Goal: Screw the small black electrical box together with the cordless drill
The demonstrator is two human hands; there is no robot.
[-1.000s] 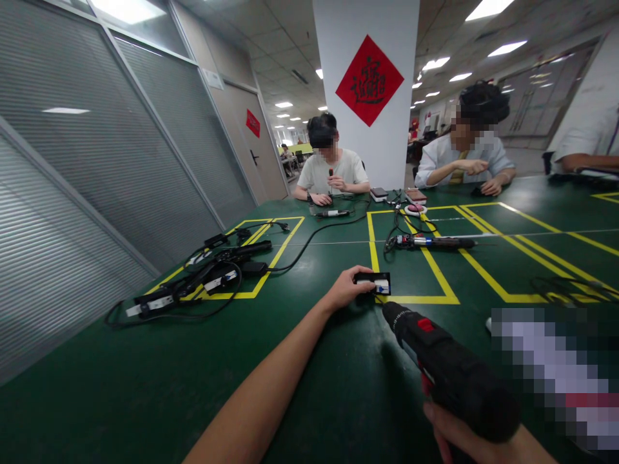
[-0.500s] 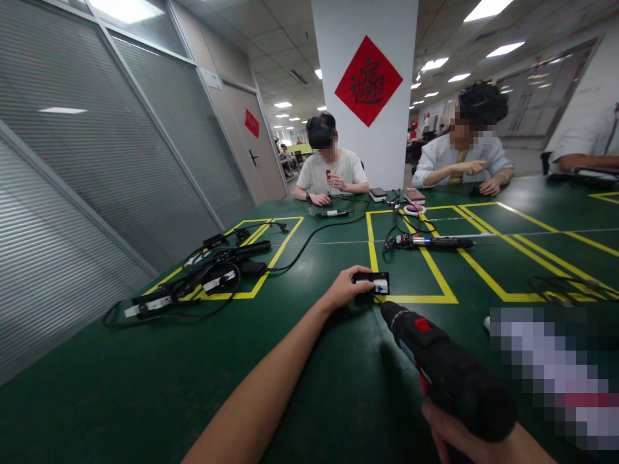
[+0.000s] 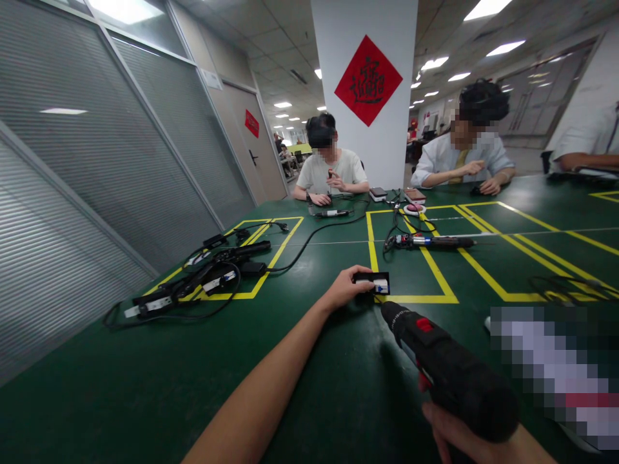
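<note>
My right hand (image 3: 454, 428) is closed around the grip of a black cordless drill (image 3: 447, 364) with a red switch on top. The drill points away from me, and its bit reaches the near edge of a small black box-like part (image 3: 382, 283) with a white and blue piece in it. Whether the bit touches the part I cannot tell. My left hand (image 3: 351, 287) grips that part from its left side, thumb over the top, holding it on the green table (image 3: 309, 361). Some of the left fingers are hidden behind the part.
Black devices with cables (image 3: 207, 270) lie at the left. A dark cylindrical tool with exposed wiring (image 3: 430, 242) lies beyond the part. A blurred-out object (image 3: 556, 374) is at the right. Co-workers sit across the table, one in a white shirt (image 3: 351, 164).
Almost nothing differs. The rear of the drill sits very slightly farther right and lower; the left hand and the black part stay in place.
</note>
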